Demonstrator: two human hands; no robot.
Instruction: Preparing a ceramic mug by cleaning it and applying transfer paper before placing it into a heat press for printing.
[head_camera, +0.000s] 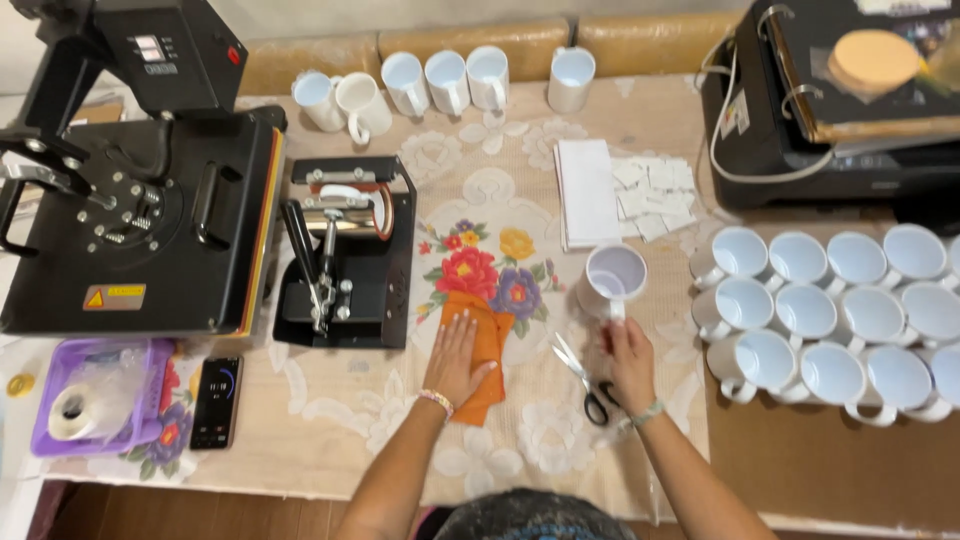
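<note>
Head view: your left hand (458, 358) lies flat, fingers spread, palm down on the orange cloth (482, 345), which sits on the floral desk cover (500, 190) just below the printed flowers. That grip is wide and pressing, not clasping.

Your right hand (630, 360) rests at the handle of a white mug (613, 277) standing upright, mouth up, just beyond it. Whether the fingers close on the handle, you cannot tell from this angle.

Scissors (583, 377), blades parted, lie on the desk between your hands, their black handles touching the right hand's edge.

Left of the cloth stands a black mug press (348, 250); further left, a flat heat press (140, 190). A phone (216, 402) lies near the front edge beside a purple tray (95, 395). Rows of white mugs (840, 310) stand to your right.
</note>
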